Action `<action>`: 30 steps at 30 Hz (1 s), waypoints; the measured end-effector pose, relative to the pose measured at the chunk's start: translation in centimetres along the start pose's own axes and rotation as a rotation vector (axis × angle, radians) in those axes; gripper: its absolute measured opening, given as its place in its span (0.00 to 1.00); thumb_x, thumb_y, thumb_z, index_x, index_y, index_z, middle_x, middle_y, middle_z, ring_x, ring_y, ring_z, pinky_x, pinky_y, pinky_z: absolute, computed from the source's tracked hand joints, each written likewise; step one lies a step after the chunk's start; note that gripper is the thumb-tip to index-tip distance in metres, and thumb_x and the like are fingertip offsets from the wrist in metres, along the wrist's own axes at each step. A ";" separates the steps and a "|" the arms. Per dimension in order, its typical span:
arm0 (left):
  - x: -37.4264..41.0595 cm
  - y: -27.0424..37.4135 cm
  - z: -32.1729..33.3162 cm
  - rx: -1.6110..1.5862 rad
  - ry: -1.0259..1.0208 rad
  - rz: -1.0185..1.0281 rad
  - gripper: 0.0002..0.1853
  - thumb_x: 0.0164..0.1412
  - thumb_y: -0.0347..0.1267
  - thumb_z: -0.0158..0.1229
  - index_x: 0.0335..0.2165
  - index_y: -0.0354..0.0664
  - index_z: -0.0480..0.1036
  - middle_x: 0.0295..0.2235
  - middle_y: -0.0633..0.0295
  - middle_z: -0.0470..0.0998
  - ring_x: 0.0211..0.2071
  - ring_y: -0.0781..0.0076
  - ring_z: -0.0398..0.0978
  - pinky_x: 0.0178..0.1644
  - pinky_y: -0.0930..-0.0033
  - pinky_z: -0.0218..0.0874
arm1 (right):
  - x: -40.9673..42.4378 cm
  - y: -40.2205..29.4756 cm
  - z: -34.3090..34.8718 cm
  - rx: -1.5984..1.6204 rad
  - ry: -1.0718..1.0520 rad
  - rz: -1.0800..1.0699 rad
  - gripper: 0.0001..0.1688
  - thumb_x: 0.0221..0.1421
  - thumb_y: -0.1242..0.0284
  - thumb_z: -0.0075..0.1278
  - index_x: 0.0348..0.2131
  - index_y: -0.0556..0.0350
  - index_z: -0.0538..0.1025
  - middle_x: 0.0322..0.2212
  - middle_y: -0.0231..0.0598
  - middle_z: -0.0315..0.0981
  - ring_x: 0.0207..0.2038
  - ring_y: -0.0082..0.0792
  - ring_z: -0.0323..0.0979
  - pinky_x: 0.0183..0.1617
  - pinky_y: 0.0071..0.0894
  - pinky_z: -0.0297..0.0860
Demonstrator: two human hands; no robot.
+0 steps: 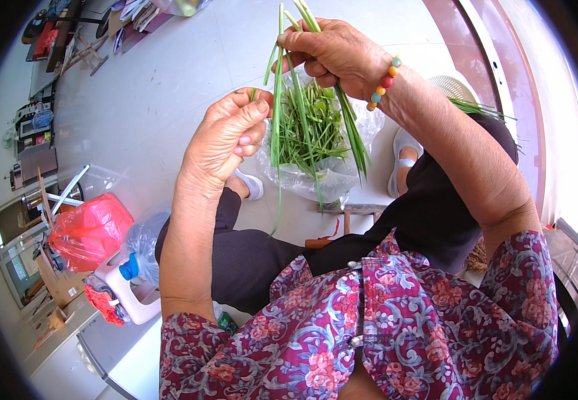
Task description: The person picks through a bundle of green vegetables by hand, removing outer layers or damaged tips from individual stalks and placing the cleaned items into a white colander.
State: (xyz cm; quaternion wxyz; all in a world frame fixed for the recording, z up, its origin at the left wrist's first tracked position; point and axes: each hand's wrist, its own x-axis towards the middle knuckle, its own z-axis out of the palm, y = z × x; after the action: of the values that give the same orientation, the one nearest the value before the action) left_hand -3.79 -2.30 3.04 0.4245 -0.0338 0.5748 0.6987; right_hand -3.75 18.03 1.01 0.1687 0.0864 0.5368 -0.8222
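My right hand [326,55], with a beaded bracelet on its wrist, pinches several long green stalks [278,105] near their pale ends; their thin leaves hang down. Just left of them, my left hand [236,130] has thumb and fingers closed on a short green leaf piece [253,94]. Under both hands, an open clear plastic bag [341,180] holds a heap of cut or torn greens [314,125]. More long green leaves [484,108] lie at the right, by my knee and a pale perforated basket [451,86].
A small wooden stool [354,209] stands below the bag, between my legs. To the left are a red plastic bag [93,230] and a pale jug with a blue cap [128,270]. Papers [141,20] and a wooden frame [86,52] lie on the floor at upper left.
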 end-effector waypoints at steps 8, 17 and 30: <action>0.1 -0.2 -0.4 0.088 0.013 -0.015 0.03 0.52 0.26 0.51 0.29 0.39 0.66 0.25 0.66 0.68 0.14 0.90 0.55 0.14 0.89 0.45 | 0.1 0.5 0.1 0.007 -0.052 0.007 0.07 0.49 0.70 0.48 0.28 0.54 0.67 0.20 0.35 0.71 0.15 0.14 0.53 0.15 0.14 0.48; -0.4 0.0 1.6 0.333 0.284 0.419 0.10 0.50 0.30 0.57 0.30 0.38 0.66 0.26 0.68 0.65 0.15 0.91 0.53 0.16 0.88 0.44 | 0.1 0.4 0.0 -0.015 0.021 0.019 0.06 0.49 0.71 0.47 0.28 0.55 0.67 0.19 0.38 0.72 0.15 0.16 0.53 0.16 0.18 0.50; -0.2 -1.4 2.0 0.863 0.330 0.527 0.06 0.43 0.19 0.58 0.25 0.34 0.70 0.23 0.66 0.72 0.25 0.83 0.68 0.30 0.80 0.61 | 0.1 0.6 0.2 -0.171 0.040 -0.050 0.09 0.47 0.71 0.46 0.28 0.58 0.69 0.19 0.36 0.72 0.16 0.16 0.57 0.18 0.19 0.54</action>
State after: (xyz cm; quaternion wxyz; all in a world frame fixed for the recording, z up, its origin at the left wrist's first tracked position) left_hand -1.95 -0.79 2.72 0.1138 0.1799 0.8583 0.4670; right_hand -3.64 17.62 0.56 0.1441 0.0745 0.6104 -0.7753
